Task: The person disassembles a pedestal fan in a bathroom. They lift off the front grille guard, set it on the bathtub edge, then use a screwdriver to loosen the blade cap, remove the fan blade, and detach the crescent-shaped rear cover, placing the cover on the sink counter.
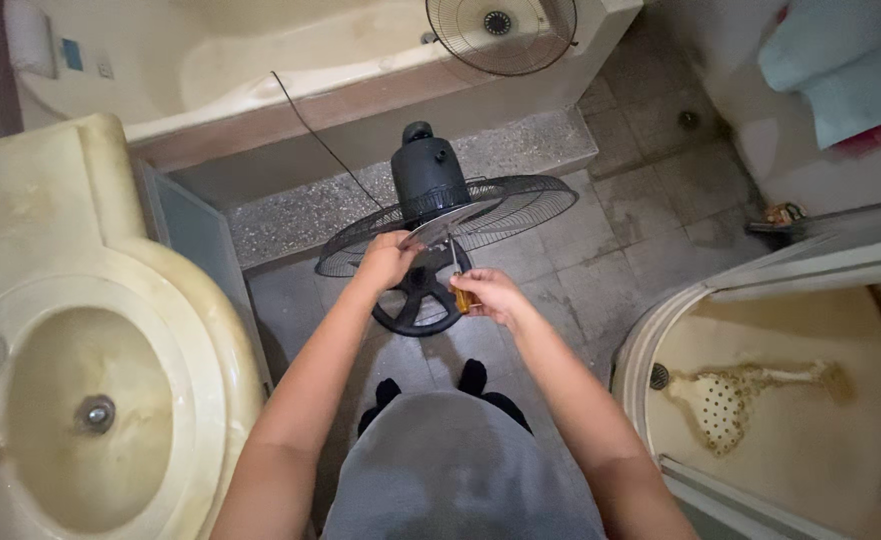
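Note:
A black standing fan (430, 180) is tilted face-down on the bathroom floor, its rear wire guard (520, 205) spread flat under the motor housing. My left hand (388, 258) grips the grey fan blade at the front of the guard. My right hand (488, 295) holds a screwdriver with an orange handle (459, 290), its shaft pointing up toward the blade hub. The fan's round black base (415, 300) lies just below both hands.
The detached front wire guard (500, 35) leans on the bathtub ledge at the top. A cream sink (80, 400) fills the left side. A shower tray (760, 400) with a sliding door lies on the right. Towels (840, 70) hang at the upper right.

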Motion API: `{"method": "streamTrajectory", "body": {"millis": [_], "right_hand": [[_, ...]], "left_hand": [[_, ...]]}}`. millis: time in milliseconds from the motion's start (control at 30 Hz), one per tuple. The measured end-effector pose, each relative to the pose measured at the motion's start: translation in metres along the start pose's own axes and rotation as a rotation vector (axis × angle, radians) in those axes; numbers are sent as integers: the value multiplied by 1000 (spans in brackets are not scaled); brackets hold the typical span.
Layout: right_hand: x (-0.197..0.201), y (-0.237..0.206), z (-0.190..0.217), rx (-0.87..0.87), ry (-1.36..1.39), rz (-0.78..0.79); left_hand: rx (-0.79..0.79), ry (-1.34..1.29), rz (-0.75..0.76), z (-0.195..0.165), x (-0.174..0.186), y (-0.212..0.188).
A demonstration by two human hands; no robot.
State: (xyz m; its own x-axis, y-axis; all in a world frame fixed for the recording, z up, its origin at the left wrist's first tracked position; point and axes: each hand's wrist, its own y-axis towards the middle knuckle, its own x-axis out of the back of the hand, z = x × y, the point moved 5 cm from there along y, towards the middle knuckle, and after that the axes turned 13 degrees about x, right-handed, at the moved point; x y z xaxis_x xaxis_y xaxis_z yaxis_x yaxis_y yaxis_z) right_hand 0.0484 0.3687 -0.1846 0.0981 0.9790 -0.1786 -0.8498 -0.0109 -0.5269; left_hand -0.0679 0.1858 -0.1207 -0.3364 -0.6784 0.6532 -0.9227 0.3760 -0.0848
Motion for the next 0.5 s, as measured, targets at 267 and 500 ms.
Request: {"method": "streamTrajectory", "body": {"millis": [267,500], "right_hand": [[-11,-4,2,-48,245,-92],[-15,-3,-2,-16,274,-28]], "left_hand": [[18,5,34,2,2,1],[-77,20,9,-1,1,0]]}}
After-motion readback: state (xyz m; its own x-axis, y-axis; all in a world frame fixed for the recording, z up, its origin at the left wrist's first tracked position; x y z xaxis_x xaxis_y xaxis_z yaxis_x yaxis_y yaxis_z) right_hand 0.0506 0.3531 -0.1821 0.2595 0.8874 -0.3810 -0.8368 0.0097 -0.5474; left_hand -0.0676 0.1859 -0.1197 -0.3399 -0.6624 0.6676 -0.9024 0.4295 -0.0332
